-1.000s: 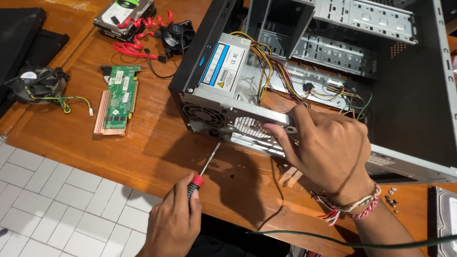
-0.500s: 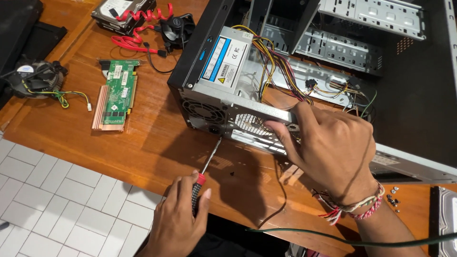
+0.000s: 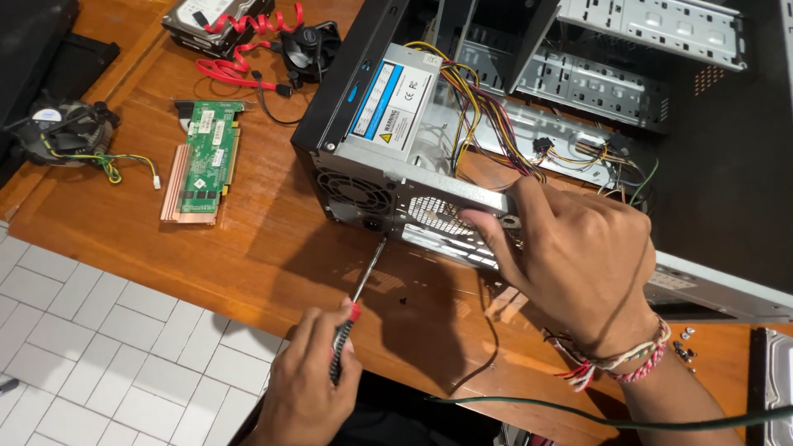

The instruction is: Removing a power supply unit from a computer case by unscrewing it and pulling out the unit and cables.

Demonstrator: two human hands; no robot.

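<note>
Little has shifted since the earlier frames: the screwdriver (image 3: 357,289) keeps its tip against the rear panel of the computer case (image 3: 529,124) while the left hand (image 3: 307,381) has turned slightly around the handle and the view has drifted a touch to the right.

Seen from the head camera, the left hand is clenched around the screwdriver's black-and-red handle, low in the picture at the table's near edge, the shaft slanting up and right to meet the case's back panel just beside the power supply's fan grille. The right hand (image 3: 578,256), wearing woven bracelets (image 3: 615,363) at the wrist, is clamped over the top rear edge of the case, fingers (image 3: 487,227) curled over the perforated metal, steadying it. The case lies open on its side on the wooden table (image 3: 248,256), its grey power supply (image 3: 396,107) seated in the rear corner with a bundle of coloured wires (image 3: 487,116) trailing into the bare chassis.

To the left on the table lies a green expansion card (image 3: 201,169) with a copper heat sink, and further left a round cooler fan (image 3: 62,132) with thin wires. At the top sit a hard drive (image 3: 211,12), red data cables (image 3: 239,49) and a small black fan (image 3: 310,49). A few loose screws (image 3: 681,347) lie near the right wrist, just beside another drive (image 3: 776,388) at the picture's right edge. A green cable (image 3: 578,417) crosses the foreground above the white tiled floor (image 3: 107,355).
</note>
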